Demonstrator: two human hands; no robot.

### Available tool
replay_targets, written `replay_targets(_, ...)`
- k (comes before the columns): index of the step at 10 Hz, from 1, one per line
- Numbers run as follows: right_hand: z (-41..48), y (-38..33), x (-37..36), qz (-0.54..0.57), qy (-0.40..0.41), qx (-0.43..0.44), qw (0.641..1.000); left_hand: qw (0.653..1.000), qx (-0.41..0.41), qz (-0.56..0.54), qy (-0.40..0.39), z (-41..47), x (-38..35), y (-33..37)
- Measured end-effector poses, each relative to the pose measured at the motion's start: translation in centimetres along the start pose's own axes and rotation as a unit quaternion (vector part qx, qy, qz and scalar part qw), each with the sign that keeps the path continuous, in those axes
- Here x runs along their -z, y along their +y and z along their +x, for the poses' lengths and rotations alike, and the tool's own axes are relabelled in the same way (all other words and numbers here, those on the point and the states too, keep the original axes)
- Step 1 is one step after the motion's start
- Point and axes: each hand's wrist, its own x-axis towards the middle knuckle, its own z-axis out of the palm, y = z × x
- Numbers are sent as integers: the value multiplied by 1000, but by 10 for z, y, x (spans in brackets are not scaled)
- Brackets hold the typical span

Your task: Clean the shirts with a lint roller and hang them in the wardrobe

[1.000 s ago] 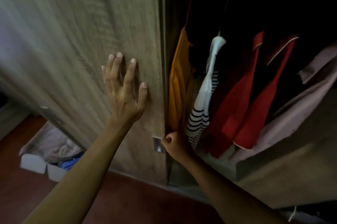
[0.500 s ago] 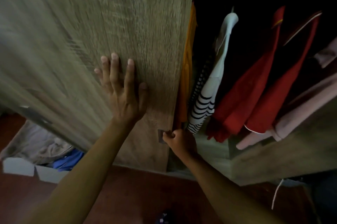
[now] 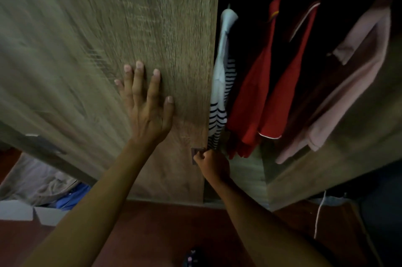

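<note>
My left hand (image 3: 148,105) lies flat, fingers spread, on the wooden sliding wardrobe door (image 3: 134,27). My right hand (image 3: 212,164) is closed on the small metal door handle (image 3: 194,154) at the door's right edge. Inside the dark wardrobe hang a white shirt with black stripes (image 3: 220,97), two red garments (image 3: 256,97) (image 3: 287,92) and a pale pink one (image 3: 348,84). The orange garment is hidden behind the door. No lint roller is in view.
A white box (image 3: 24,212) with grey and blue clothes (image 3: 50,184) sits on the red floor (image 3: 152,234) at lower left. A white cord (image 3: 318,214) hangs at lower right by the wardrobe's wooden side panel (image 3: 326,158).
The door has slid to the right under both hands, covering the orange garment and narrowing the opening. Both hands kept their hold and moved with the door.
</note>
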Motion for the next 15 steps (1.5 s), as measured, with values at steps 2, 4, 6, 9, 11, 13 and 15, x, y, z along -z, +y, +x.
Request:
replay_targets(2,-5,68,41,25,7,-66,998,1000,2,-12,-9,-1,-13,57)
replay_targets(4,-10,157,90,38,40,-136,989,998,-60,26,-14,-3,-45,113)
replay_targets(6,-4,250,145,64,67,-241,966,991,-122,43,-19,-11,-94,197)
replay_targets(9,9,345,212,67,53,-288,954,984,-173,43,5,-14,-153,296)
replay_targets(11,11,373,228,43,41,-271,961,986,-166,25,15,-13,-166,315)
replay_targets(13,-1,360,251,32,27,-254,966,985,-169,28,-3,-14,-162,318)
replay_targets(15,-33,368,287,4,13,-242,970,982,-143,-117,-37,-16,-146,359)
